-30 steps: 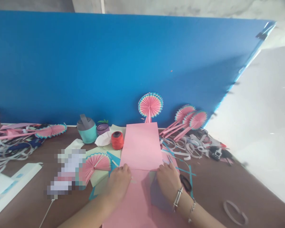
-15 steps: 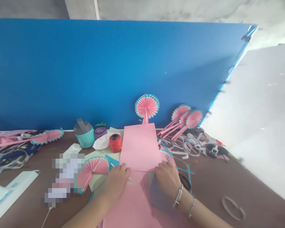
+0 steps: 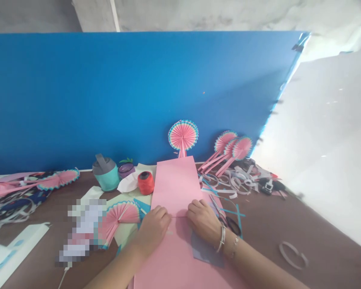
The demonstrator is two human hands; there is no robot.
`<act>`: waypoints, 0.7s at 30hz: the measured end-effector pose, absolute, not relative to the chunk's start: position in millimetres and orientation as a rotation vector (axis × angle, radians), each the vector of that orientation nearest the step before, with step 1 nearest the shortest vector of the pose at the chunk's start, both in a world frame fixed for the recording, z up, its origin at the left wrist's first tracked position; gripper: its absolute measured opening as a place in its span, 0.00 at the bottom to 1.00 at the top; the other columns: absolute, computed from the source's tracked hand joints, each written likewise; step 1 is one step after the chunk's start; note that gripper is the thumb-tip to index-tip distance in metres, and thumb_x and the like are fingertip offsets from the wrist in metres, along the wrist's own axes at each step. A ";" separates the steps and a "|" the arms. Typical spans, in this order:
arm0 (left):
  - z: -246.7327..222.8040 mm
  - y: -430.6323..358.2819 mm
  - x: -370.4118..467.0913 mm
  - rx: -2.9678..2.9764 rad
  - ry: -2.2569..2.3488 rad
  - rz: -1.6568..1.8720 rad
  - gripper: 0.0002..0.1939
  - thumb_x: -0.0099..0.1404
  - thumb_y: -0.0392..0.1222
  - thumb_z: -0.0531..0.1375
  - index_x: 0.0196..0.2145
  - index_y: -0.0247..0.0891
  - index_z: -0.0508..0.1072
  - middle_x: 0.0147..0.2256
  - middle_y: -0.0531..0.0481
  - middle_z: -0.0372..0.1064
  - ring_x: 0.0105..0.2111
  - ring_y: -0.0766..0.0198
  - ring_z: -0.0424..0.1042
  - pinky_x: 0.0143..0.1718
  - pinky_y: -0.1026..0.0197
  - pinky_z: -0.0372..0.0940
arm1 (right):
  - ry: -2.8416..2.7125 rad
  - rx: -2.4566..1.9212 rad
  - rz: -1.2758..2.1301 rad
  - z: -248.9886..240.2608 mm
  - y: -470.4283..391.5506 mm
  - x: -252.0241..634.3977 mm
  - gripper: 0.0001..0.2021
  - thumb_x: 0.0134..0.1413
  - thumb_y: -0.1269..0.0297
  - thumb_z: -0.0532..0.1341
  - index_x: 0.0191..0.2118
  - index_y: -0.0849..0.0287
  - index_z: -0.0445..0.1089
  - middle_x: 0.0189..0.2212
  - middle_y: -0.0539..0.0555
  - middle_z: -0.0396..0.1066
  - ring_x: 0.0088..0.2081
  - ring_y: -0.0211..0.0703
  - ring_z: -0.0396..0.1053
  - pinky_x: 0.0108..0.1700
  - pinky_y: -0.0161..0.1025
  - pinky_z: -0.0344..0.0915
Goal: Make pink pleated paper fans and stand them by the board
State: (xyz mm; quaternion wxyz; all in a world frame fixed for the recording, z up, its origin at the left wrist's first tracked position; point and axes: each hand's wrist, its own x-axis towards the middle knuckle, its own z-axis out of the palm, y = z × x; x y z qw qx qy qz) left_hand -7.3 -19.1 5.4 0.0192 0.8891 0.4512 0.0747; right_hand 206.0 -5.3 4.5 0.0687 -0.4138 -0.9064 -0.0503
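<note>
A pink paper sheet [image 3: 176, 180] lies in front of me, its near edge over more pink paper [image 3: 174, 265]. My left hand [image 3: 155, 225] grips that near edge at its left side, fingers bent together. On the other side my right hand [image 3: 203, 220] pinches the same edge, thumb hidden under the fingers. A greyish flat piece [image 3: 205, 251] sticks out beneath my right wrist. Scissors with black handles [image 3: 234, 227] lie just right of that hand. To the left of my left hand rests a half-opened pleated pink fan [image 3: 124, 212] with blue trim.
A finished round fan [image 3: 183, 135] leans on the blue board [image 3: 138, 88], with several more fans [image 3: 242, 148] to its right. Red thread [image 3: 146, 184] and a teal cup [image 3: 107, 178] stand at back left. White strips [image 3: 240, 182] clutter the right; a curled strip [image 3: 293, 257] lies nearer.
Both hands have slid inward along the sheet's near edge, so they are closer together, the right one moving more. The view has shifted slightly.
</note>
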 end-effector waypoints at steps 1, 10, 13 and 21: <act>5.2 -18.5 -6.5 2.746 1.401 0.230 0.11 0.67 0.30 0.49 0.37 0.37 0.70 0.37 0.47 0.67 0.40 0.58 0.64 0.41 0.56 0.62 | -2.722 -1.264 -0.118 5.8 -5.8 206.1 0.06 0.59 0.69 0.55 0.32 0.60 0.67 0.33 0.54 0.68 0.38 0.44 0.58 0.38 0.42 0.48; 7.0 -17.7 -6.7 2.698 1.426 0.245 0.11 0.66 0.29 0.49 0.38 0.37 0.70 0.38 0.47 0.67 0.40 0.57 0.64 0.43 0.52 0.60 | -2.591 -1.377 0.099 4.7 -4.8 207.6 0.09 0.61 0.69 0.52 0.34 0.59 0.69 0.34 0.54 0.69 0.39 0.44 0.60 0.39 0.40 0.49; 1.8 -14.4 -7.8 2.639 1.397 0.395 0.12 0.66 0.29 0.49 0.36 0.37 0.70 0.37 0.48 0.68 0.39 0.58 0.65 0.43 0.54 0.60 | -2.490 -1.405 0.229 9.1 -5.4 209.2 0.09 0.61 0.69 0.52 0.35 0.59 0.70 0.33 0.53 0.70 0.38 0.43 0.62 0.39 0.39 0.49; -3.8 1.3 -3.4 2.303 1.477 0.707 0.10 0.63 0.31 0.53 0.29 0.38 0.72 0.31 0.50 0.70 0.36 0.60 0.67 0.39 0.57 0.60 | -2.385 -1.499 0.269 12.4 -3.1 205.0 0.09 0.57 0.73 0.54 0.31 0.59 0.70 0.31 0.51 0.72 0.38 0.42 0.64 0.38 0.39 0.48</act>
